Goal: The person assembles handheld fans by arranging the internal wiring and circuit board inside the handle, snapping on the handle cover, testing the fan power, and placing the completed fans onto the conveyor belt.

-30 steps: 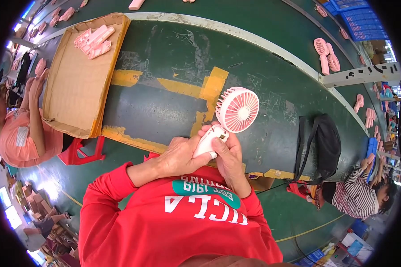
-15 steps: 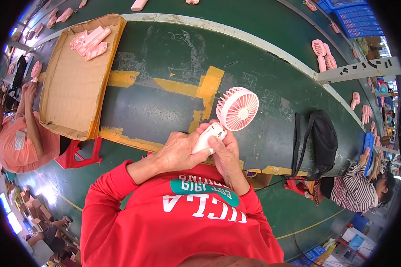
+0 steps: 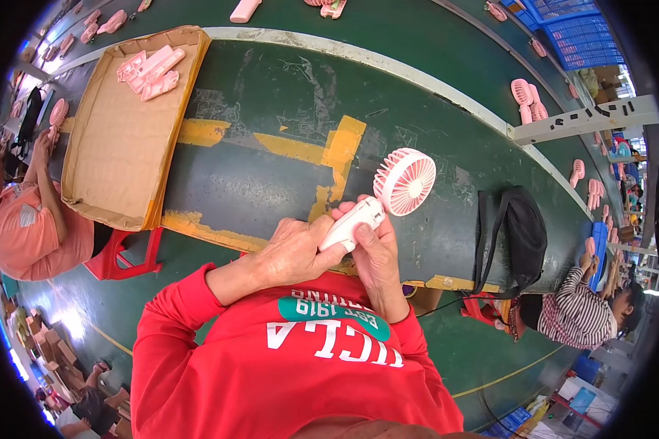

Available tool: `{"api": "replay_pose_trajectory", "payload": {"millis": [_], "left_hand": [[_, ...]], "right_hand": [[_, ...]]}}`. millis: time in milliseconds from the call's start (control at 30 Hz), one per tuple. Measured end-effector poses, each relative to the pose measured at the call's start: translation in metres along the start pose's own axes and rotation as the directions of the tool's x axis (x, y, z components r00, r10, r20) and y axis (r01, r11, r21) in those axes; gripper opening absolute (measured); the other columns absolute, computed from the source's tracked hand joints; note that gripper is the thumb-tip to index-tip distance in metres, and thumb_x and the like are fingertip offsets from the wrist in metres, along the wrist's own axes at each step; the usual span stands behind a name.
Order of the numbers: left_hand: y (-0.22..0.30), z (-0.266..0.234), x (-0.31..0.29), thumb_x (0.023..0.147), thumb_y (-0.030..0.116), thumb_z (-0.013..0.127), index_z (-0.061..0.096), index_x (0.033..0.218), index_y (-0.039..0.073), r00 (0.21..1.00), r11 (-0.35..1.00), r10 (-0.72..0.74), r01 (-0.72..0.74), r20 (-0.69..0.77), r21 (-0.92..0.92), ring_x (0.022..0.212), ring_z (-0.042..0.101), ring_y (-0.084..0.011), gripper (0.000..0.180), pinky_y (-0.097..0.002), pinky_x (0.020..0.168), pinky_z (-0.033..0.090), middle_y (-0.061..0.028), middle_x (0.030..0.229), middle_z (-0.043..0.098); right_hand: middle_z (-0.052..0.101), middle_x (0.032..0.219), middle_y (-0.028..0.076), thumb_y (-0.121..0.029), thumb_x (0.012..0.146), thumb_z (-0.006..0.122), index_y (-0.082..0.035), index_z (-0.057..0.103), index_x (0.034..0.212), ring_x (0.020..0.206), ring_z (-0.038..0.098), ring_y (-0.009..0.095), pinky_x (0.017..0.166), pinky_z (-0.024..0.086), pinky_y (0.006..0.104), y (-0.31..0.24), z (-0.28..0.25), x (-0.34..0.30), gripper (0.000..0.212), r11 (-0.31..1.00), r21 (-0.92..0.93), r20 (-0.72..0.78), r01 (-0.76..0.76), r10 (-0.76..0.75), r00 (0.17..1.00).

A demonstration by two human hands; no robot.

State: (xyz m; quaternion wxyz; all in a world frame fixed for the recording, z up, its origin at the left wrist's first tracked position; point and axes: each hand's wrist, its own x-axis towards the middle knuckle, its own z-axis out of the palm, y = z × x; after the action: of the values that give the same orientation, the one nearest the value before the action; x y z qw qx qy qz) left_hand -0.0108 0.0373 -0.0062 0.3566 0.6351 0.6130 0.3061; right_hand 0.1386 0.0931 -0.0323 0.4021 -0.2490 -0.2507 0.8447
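Head view: two hands [image 3: 293,250] hold one pink fan [image 3: 400,186].

One left hand [image 3: 293,249] and one right hand [image 3: 378,260] hold one pink fan [image 3: 391,190]. The tabletop [image 3: 249,190] carries one cardboard tray [image 3: 121,150] at left with at least three pink parts [image 3: 154,66] inside, and one black bag [image 3: 526,230] at right. Two more fans [image 3: 521,92] lie together at far right.
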Motion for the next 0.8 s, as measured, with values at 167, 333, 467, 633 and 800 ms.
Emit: {"api": "replay_pose_trajectory", "payload": {"millis": [167,333,467,633,800], "left_hand": [[0.009,-0.002,0.002,0.079,0.021,0.061,0.053,0.091,-0.006,0.991,0.989,0.132,-0.131,-0.015,0.068,0.054,0.06,-0.0368,0.031,-0.0426,0.053,0.049,-0.0173,0.062,0.059],[-0.002,0.003,0.009,0.08,0.02,0.06,0.053,0.096,-0.007,0.975,0.977,0.212,-0.212,-0.059,0.003,0.056,0.061,-0.0345,0.032,-0.0392,0.054,0.05,-0.0188,0.065,0.06],[-0.011,0.002,0.008,0.087,0.027,0.055,0.051,0.094,-0.002,0.998,0.977,0.057,-0.053,0.015,-0.205,0.06,0.062,-0.0291,0.03,-0.0346,0.054,0.048,-0.0194,0.07,0.06],[-0.012,0.002,0.007,0.094,0.026,0.047,0.05,0.098,-0.002,0.972,0.844,-0.134,0.213,0.192,-0.491,0.058,0.057,-0.011,0.029,-0.0248,0.052,0.047,-0.0063,0.074,0.057],[-0.017,0.01,0.008,0.093,0.025,0.046,0.048,0.092,-0.003,0.972,0.81,-0.127,0.216,0.197,-0.545,0.056,0.058,-0.0137,0.028,-0.0273,0.052,0.047,-0.0078,0.071,0.057]], "right_hand": [[0.057,0.11,0.016,-0.013,0.083,0.065,-0.003,0.043,0.119,0.102,0.057,0.026,0.09,0.047,0.0385,-0.003,-0.003,-0.005,0.043,1.0,-0.009,0.02,-0.006,0.007,1.0],[0.057,0.109,0.015,-0.012,0.084,0.062,-0.003,0.043,0.119,0.101,0.058,0.024,0.088,0.048,0.0364,-0.004,-0.004,0.001,0.041,0.999,-0.034,-0.024,0.004,-0.005,1.0],[0.055,0.114,0.017,-0.016,0.086,0.061,-0.001,0.04,0.123,0.106,0.056,0.028,0.093,0.045,0.0397,-0.003,0.005,0.005,0.045,0.982,-0.181,-0.048,0.049,-0.058,0.997],[0.051,0.12,0.02,-0.018,0.092,0.052,-0.001,0.034,0.13,0.113,0.051,0.028,0.095,0.042,0.0402,-0.006,0.011,0.007,0.046,0.983,-0.176,-0.018,0.053,-0.057,0.998],[0.054,0.116,0.019,-0.016,0.092,0.05,-0.001,0.036,0.128,0.108,0.055,0.026,0.092,0.045,0.0381,-0.005,0.005,0.01,0.042,0.973,-0.225,-0.021,0.054,-0.061,0.998]]}}
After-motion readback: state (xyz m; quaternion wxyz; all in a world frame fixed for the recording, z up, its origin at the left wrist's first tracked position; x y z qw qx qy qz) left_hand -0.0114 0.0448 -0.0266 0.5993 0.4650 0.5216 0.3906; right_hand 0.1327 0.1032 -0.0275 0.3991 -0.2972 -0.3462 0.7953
